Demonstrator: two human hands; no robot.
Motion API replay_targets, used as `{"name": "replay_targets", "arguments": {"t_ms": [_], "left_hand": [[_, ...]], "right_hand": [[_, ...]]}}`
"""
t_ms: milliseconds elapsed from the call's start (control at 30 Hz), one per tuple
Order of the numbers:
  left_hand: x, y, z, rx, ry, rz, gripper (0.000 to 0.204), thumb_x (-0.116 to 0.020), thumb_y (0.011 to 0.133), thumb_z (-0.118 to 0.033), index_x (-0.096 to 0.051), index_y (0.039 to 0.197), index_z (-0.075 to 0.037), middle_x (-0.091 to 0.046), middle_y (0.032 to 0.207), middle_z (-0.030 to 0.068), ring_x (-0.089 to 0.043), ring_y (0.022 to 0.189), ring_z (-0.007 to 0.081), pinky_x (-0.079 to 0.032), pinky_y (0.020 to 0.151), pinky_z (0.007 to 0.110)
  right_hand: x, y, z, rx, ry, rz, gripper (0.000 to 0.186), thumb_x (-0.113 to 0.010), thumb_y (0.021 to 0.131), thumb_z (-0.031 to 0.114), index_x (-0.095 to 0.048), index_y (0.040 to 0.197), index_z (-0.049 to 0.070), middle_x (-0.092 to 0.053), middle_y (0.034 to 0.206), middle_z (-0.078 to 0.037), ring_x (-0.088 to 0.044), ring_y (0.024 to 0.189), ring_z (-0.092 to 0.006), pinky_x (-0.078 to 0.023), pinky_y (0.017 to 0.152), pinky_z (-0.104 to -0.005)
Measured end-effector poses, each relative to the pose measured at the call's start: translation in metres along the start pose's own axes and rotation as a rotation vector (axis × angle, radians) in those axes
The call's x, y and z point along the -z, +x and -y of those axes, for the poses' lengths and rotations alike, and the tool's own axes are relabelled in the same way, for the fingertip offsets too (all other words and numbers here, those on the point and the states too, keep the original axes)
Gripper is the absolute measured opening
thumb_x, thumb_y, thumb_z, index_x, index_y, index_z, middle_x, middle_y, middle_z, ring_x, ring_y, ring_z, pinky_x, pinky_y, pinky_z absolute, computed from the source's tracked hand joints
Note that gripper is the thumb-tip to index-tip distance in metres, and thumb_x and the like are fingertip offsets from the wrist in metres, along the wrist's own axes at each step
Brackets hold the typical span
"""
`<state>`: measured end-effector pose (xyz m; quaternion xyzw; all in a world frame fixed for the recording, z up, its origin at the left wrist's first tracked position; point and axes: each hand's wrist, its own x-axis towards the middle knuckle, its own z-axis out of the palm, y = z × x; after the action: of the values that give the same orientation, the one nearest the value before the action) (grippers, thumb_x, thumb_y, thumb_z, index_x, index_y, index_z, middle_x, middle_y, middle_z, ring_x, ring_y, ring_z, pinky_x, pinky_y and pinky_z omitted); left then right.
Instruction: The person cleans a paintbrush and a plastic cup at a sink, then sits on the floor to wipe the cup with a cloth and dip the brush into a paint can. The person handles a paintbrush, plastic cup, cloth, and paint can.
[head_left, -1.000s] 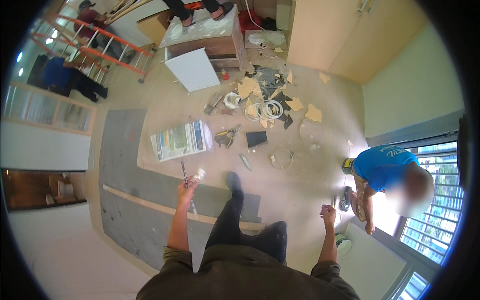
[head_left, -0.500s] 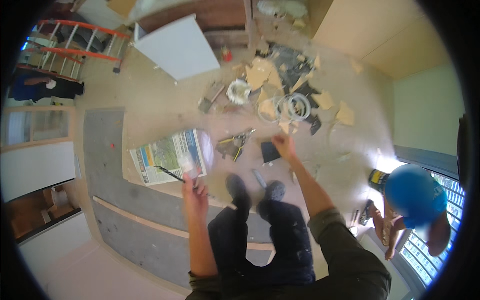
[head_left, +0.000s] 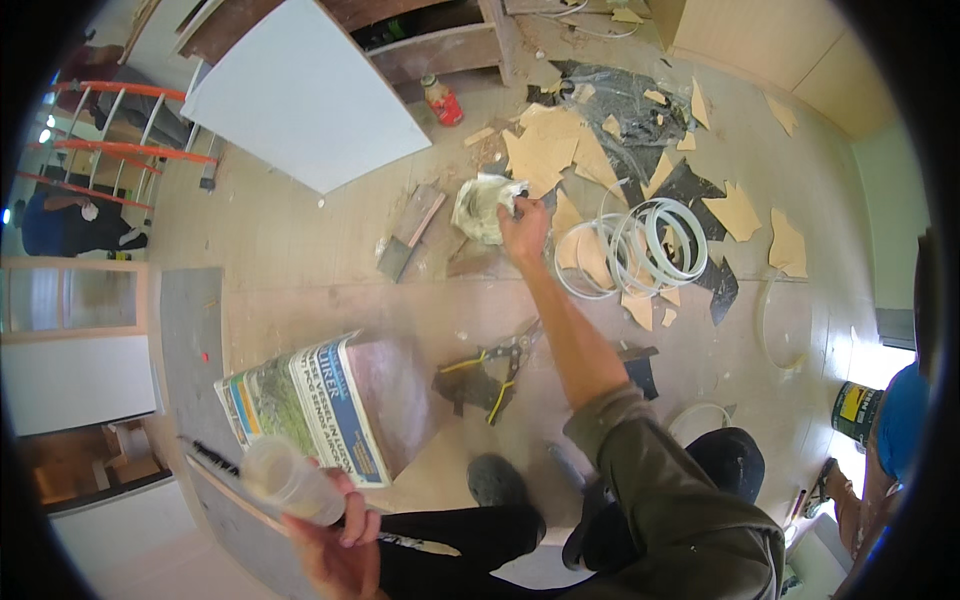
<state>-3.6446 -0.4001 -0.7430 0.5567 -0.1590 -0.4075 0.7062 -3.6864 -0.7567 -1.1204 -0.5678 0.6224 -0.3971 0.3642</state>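
Observation:
My left hand [head_left: 335,545] is closed around a translucent plastic cup [head_left: 285,482], at the lower left. A long thin tool [head_left: 215,458], black at its far end, passes behind the cup; a pale, tapered end shows on the other side of the hand. My right hand [head_left: 525,232] reaches far forward, its fingers pinching the right edge of a crumpled whitish bundle [head_left: 478,210] on the floor; whether this is cloth or plastic I cannot tell. Below lie yellow-handled pliers [head_left: 490,375] on a dark scrap, beside a folded newspaper [head_left: 315,405].
Coils of white tubing [head_left: 655,245] and broken tan board pieces [head_left: 545,145] lie over black sheeting [head_left: 630,100]. A white panel [head_left: 310,95] and red bottle [head_left: 441,102] are ahead. An orange ladder [head_left: 125,145] stands far left. Another person [head_left: 905,430] is at right, near a dark can [head_left: 855,412].
My right hand has moved forward from the dark pad to the whitish bundle and gripped it. My left hand, with cup and tool, has come lower and left. My view has leaned closer to the floor.

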Motion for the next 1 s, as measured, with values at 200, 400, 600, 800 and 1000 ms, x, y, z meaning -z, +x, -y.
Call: {"name": "replay_targets", "arguments": {"t_ms": [200, 400, 600, 800, 1000], "left_hand": [[-0.014, 0.016, 0.002, 0.029, -0.058, -0.046, 0.06, -0.049, 0.108, -0.044, -0.037, 0.152, -0.007, -0.058, 0.119, 0.0095, -0.034, 0.062, 0.006, -0.028, 0.054, 0.019], [-0.035, 0.066, 0.022, 0.081, -0.104, 0.143, 0.056, -0.046, 0.109, -0.043, -0.038, 0.152, -0.007, -0.058, 0.123, 0.0112, -0.036, 0.066, 0.0065, -0.031, 0.058, 0.02], [-0.042, 0.065, 0.033, 0.053, -0.107, 0.27, 0.059, -0.043, 0.11, -0.04, -0.031, 0.155, -0.004, -0.057, 0.124, 0.0116, -0.033, 0.066, 0.0076, -0.03, 0.057, 0.02], [-0.076, 0.078, 0.054, 0.095, -0.032, 0.346, 0.047, -0.047, 0.109, -0.04, -0.05, 0.138, -0.004, -0.064, 0.121, 0.0131, -0.034, 0.063, 0.0063, -0.028, 0.056, 0.021], [-0.079, 0.1, 0.064, 0.169, 0.074, 0.406, 0.045, -0.05, 0.108, -0.04, -0.054, 0.128, 0.0, -0.064, 0.112, 0.011, -0.034, 0.062, 0.0063, -0.028, 0.053, 0.021]], "right_hand": [[0.139, -0.095, 0.108, 0.582, 0.066, 0.169, 0.037, -0.078, 0.071, 0.012, -0.066, 0.105, 0.005, -0.061, 0.128, -0.011, -0.055, 0.121, -0.0349, -0.042, 0.103, -0.048], [0.154, -0.162, -0.006, 0.456, -0.193, 0.397, 0.038, -0.075, 0.071, 0.01, -0.067, 0.109, 0.008, -0.062, 0.128, -0.012, -0.055, 0.124, -0.032, -0.041, 0.105, -0.0478], [0.13, -0.183, -0.051, 0.264, -0.154, 0.367, 0.042, -0.074, 0.078, 0.022, -0.067, 0.117, 0.008, -0.062, 0.118, -0.015, -0.057, 0.114, -0.0349, -0.042, 0.098, -0.0512], [0.083, -0.143, -0.06, 0.228, -0.627, 0.356, 0.044, -0.078, 0.079, 0.036, -0.072, 0.114, 0.01, -0.064, 0.111, -0.013, -0.054, 0.115, -0.0301, -0.041, 0.095, -0.0483], [0.14, -0.141, -0.008, 0.167, -0.058, 0.177, 0.033, -0.078, 0.077, 0.022, -0.076, 0.106, 0.005, -0.066, 0.096, -0.017, -0.062, 0.099, -0.0325, -0.048, 0.086, -0.0449]]}}
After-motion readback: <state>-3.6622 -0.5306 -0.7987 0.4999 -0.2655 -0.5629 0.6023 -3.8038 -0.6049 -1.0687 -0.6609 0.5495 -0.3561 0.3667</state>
